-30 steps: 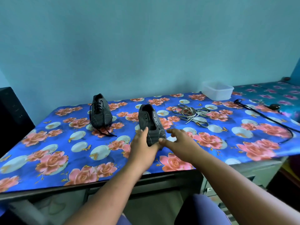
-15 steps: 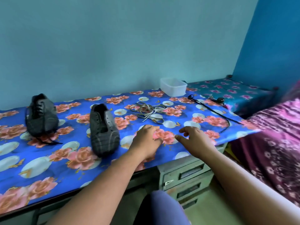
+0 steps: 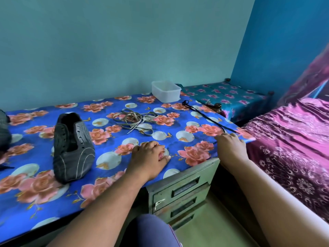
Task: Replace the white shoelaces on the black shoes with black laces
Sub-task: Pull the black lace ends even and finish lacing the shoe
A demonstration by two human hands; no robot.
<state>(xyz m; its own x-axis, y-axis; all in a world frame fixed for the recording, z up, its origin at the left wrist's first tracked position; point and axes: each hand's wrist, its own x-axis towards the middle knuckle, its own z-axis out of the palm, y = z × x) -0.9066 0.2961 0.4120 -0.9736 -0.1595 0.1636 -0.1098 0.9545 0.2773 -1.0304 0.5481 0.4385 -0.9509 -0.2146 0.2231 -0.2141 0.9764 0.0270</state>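
A black shoe (image 3: pixel 72 148) with no lace in its eyelets sits on my desk's blue floral cloth (image 3: pixel 110 163), toe toward me, pale stitching curving over the toe cap. A second dark shoe (image 3: pixel 4 132) shows only partly at the left edge. The removed white laces (image 3: pixel 136 120), greyed and flat, lie in a loose tangle beyond my hands, near the middle of the cloth. A black lace (image 3: pixel 204 115) runs in a thin line from a small loop near the far corner down to the right edge of the desk, where my right hand (image 3: pixel 230 148) reaches it, fingers lying on the cloth over its near end; whether they pinch the lace I cannot tell. My left hand (image 3: pixel 148 158) rests on the cloth between shoe and black lace, fingers loosely curled, holding nothing. A translucent white plastic tub (image 3: pixel 166 91) stands by the wall with no visible contents. Grey drawers (image 3: pixel 179 191) sit closed beneath the desk.
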